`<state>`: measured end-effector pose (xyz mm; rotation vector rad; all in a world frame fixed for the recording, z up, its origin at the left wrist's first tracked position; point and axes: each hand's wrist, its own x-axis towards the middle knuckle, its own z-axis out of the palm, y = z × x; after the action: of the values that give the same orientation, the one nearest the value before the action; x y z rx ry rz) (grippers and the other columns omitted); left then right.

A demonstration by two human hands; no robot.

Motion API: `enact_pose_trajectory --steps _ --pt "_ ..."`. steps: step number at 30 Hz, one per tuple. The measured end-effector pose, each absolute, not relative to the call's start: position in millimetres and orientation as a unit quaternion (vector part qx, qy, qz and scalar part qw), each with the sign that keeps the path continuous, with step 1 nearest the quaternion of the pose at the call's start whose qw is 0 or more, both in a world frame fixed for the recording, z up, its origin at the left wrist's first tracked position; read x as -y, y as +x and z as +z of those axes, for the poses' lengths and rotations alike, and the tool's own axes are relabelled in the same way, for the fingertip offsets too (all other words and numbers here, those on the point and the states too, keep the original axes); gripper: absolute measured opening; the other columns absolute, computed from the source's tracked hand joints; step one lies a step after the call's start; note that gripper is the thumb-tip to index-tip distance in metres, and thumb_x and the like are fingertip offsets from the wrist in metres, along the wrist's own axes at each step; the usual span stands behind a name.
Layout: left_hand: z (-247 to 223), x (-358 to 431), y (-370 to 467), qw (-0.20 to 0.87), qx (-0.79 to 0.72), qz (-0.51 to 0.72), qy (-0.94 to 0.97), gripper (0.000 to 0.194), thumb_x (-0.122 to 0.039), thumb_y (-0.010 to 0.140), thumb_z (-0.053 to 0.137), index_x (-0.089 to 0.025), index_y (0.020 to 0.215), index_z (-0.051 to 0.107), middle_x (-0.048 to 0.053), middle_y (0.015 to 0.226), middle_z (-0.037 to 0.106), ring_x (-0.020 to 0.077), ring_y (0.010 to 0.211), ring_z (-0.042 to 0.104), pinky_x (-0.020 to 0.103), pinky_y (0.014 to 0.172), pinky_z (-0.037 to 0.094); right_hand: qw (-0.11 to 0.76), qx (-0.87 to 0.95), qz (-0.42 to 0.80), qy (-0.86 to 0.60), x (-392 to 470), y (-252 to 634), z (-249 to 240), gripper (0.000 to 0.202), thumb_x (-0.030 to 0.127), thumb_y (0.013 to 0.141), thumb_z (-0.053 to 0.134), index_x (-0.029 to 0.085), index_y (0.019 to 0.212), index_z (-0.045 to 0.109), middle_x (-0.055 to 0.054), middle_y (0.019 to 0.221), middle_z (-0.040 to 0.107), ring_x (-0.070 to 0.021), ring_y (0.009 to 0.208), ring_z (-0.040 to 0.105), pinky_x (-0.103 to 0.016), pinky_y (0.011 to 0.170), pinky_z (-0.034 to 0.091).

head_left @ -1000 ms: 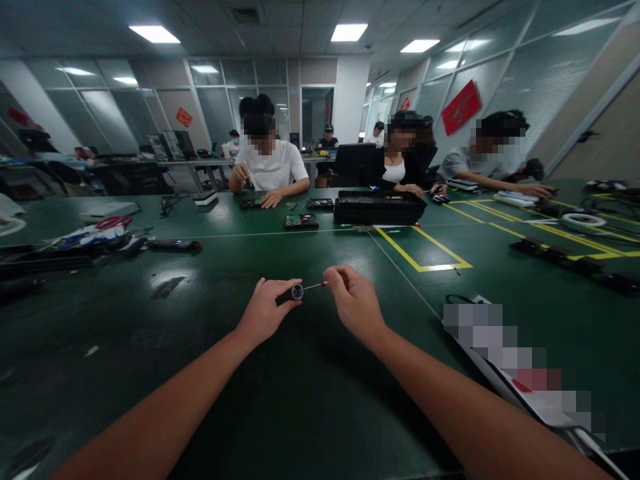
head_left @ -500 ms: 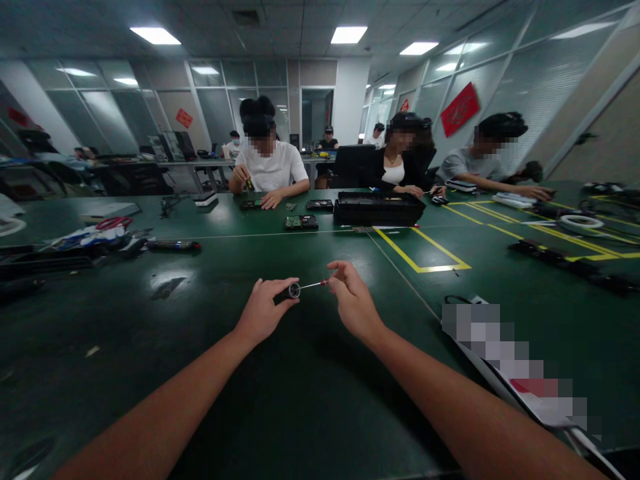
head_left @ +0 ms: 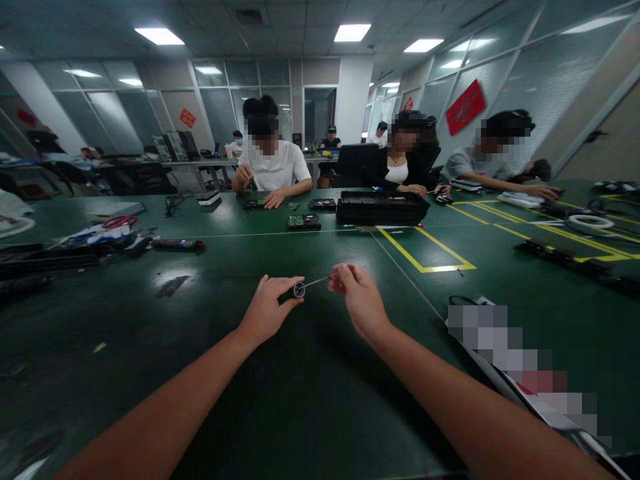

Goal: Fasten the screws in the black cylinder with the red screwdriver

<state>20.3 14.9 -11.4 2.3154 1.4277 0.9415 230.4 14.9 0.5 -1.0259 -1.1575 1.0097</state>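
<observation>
Between its thumb and fingers, my left hand (head_left: 267, 310) grips a small dark round part (head_left: 299, 290) with a pale ring at the end that shows. My right hand (head_left: 357, 293) is closed around the handle of a thin screwdriver (head_left: 317, 281). The metal shaft slants down to the left, and its tip is at the ringed end of the round part. Whether the tip touches a screw is too small to tell. Both hands are above the green table (head_left: 300, 400).
Across the table stands a long black case (head_left: 383, 209), with circuit boards (head_left: 303, 222) beside it. Yellow tape (head_left: 447, 269) marks rectangles. At left lie a dark cylinder (head_left: 179, 245) and tools; at right, a white bag (head_left: 520, 373). Several people sit opposite.
The fingers of my right hand have curled further round the screwdriver handle, and the shaft slants more steeply. The whole view has shifted slightly.
</observation>
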Motion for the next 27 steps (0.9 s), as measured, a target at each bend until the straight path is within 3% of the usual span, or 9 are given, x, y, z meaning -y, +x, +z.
enact_pose_trajectory --steps 2,5,12,27 --pt "-11.7 -15.3 19.6 0.126 -0.496 0.318 0.798 0.041 -0.028 0.091 0.065 -0.033 0.132 0.061 0.003 0.132 0.065 0.0251 0.126 0.055 0.063 0.118 0.016 0.617 0.427 0.489 -0.445 -20.2 232.2 -2.5 0.026 0.046 0.091 0.053 0.021 0.086 0.058 -0.003 0.074 0.061 -0.0178 0.066 0.06 -0.037 0.069 0.055" --pt "-14.2 -17.1 18.0 0.138 -0.509 0.304 0.794 0.042 -0.028 0.092 0.065 -0.033 0.133 0.06 0.003 0.131 0.065 0.0261 0.125 0.054 0.066 0.117 0.015 0.637 0.414 0.448 -0.471 -22.8 234.2 -3.4 0.023 0.043 0.091 0.054 0.021 0.085 0.057 -0.003 0.076 0.061 -0.0168 0.066 0.059 -0.034 0.067 0.054" --pt "-16.5 -17.9 19.9 0.138 -0.504 0.286 0.803 0.042 -0.03 0.091 0.065 -0.034 0.133 0.06 0.003 0.129 0.066 0.0267 0.123 0.055 0.067 0.117 0.013 0.605 0.562 0.318 -0.466 -7.7 231.1 5.1 0.027 0.045 0.097 0.047 0.021 0.094 0.058 -0.003 0.078 0.064 -0.0182 0.073 0.061 -0.033 0.069 0.05" --pt "-14.9 -16.9 21.7 0.141 -0.498 0.262 0.814 0.042 -0.031 0.092 0.064 -0.035 0.134 0.059 0.002 0.123 0.066 0.0245 0.118 0.055 0.064 0.117 0.014 0.497 0.728 0.124 -0.456 6.2 231.2 16.9 0.016 0.03 0.1 0.043 0.021 0.097 0.056 -0.004 0.083 0.066 -0.0188 0.074 0.064 -0.031 0.068 0.045"
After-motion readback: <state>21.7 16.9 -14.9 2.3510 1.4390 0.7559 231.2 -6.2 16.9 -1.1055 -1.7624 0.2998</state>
